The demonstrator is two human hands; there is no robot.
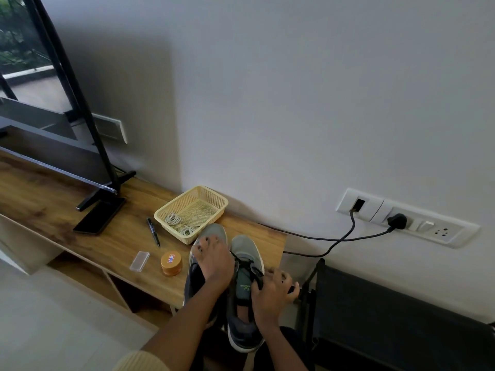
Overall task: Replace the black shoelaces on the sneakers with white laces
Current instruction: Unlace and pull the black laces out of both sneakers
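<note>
Two grey sneakers stand side by side at the right end of the wooden table (80,210), toes toward the wall. My left hand (214,261) lies palm down over the left sneaker (214,231), fingers spread across its upper. The right sneaker (245,295) still carries a black lace (247,262), loosened over the tongue. My right hand (273,290) is closed on that lace at the sneaker's right side. Two coiled white laces (174,218) lie in the yellow mesh basket (211,199) just beyond the toes.
A black marker (153,232), a small clear plastic case (139,261) and an orange round tin (171,263) lie left of the sneakers. A dark phone (99,216) lies under a monitor stand (107,188). Black cables (321,239) run to a wall socket (396,219). A black chair (388,322) stands on the right.
</note>
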